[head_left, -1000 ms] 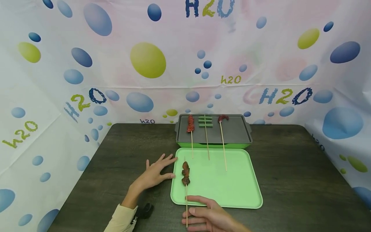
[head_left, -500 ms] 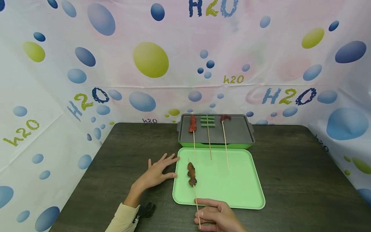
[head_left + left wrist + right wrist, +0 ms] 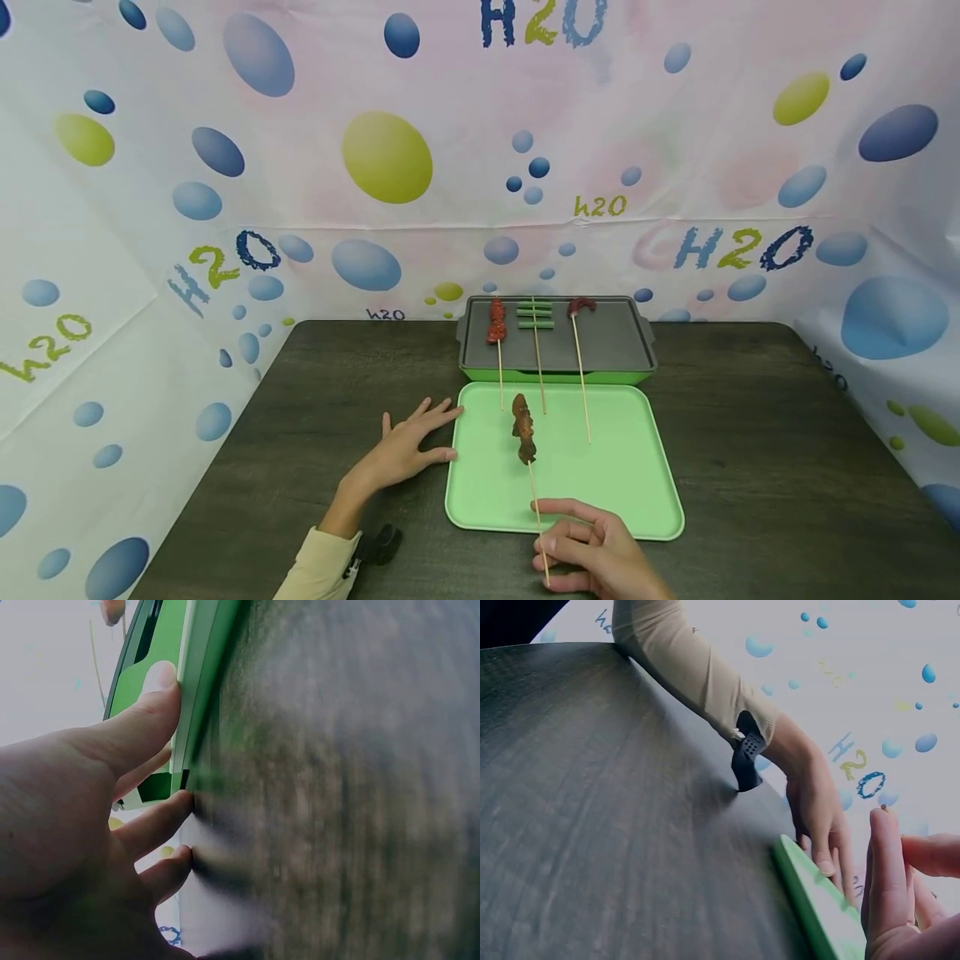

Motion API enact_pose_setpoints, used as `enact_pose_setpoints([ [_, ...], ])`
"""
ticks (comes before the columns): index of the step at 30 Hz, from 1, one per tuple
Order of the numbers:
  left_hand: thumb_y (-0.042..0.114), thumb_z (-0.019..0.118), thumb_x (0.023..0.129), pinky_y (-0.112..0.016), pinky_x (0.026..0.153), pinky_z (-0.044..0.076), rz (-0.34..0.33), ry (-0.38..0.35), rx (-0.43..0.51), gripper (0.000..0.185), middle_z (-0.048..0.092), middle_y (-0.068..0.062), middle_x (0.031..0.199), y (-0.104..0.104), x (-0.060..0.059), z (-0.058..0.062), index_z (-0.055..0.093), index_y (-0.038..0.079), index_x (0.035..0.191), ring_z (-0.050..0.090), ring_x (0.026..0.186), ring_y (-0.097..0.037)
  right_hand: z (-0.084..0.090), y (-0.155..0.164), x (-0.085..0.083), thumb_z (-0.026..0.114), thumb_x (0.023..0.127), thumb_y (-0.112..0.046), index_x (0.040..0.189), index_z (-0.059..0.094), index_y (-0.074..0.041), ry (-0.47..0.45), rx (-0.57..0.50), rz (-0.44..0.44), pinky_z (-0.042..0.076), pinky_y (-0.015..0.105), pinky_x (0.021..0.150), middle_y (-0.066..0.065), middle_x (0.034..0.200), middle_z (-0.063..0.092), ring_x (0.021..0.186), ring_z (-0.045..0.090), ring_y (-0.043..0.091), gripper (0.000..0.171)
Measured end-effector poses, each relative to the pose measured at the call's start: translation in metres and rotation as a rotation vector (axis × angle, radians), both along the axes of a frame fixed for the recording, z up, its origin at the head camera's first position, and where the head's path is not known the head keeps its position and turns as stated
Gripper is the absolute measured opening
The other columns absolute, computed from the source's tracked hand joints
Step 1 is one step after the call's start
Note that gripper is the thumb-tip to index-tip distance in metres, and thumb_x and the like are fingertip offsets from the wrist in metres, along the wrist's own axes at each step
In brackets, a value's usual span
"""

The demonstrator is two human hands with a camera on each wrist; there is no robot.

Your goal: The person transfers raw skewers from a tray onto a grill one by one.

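Note:
My right hand pinches the stick of a brown meat skewer near the front edge of the light green tray. The skewer's meat end points away, over the tray, and its stick passes across the fingers. In the right wrist view only the fingers of this hand show, and most of the skewer is hidden. My left hand rests at the tray's left edge with straight, spread fingers. Its thumb lies against the green rim in the left wrist view.
Behind the tray stands a grill with a grey plate and green base. On it lie a red meat skewer, a green vegetable skewer and a dark red curled skewer, their sticks reaching over the tray. A patterned curtain hangs behind the dark table.
My right hand has moved to the right with the meat skewer, carrying its meat end from the tray's left side towards the middle and slightly farther away. My left hand stays at the tray's edge.

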State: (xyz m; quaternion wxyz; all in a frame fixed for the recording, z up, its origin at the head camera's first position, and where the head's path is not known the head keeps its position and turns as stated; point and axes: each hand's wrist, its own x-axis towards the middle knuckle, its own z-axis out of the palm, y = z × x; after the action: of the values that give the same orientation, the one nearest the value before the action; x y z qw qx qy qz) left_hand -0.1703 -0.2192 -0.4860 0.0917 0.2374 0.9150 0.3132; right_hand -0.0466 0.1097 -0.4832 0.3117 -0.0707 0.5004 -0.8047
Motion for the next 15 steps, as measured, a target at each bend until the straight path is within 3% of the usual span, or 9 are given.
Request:
enact_pose_setpoints([
  [9,0.038,0.071,0.096,-0.085,0.101,-0.013,-0.008,-0.016,0.016,0.071,0.031,-0.013,0.165,0.000,-0.001,-0.003,0.044,0.018,0.159,0.013,0.155,-0.043,0.016,0.020,-0.008,0.061,0.103,-0.004,0.146,0.055,-0.001,0.125,0.083,-0.053,0.061,0.040,0.082,0.006,0.102,0.071,0.097,0.073,0.021,0.044],
  [15,0.038,0.071,0.097,-0.085,0.102,-0.014,-0.007,-0.022,0.018,0.071,0.030,-0.013,0.166,0.000,-0.001,-0.003,0.043,0.019,0.159,0.012,0.155,-0.042,0.023,0.041,-0.015,0.063,0.102,-0.005,0.139,0.065,-0.017,0.239,0.211,-0.171,0.062,0.044,0.079,0.004,0.098,0.072,0.094,0.073,0.020,0.039],
])
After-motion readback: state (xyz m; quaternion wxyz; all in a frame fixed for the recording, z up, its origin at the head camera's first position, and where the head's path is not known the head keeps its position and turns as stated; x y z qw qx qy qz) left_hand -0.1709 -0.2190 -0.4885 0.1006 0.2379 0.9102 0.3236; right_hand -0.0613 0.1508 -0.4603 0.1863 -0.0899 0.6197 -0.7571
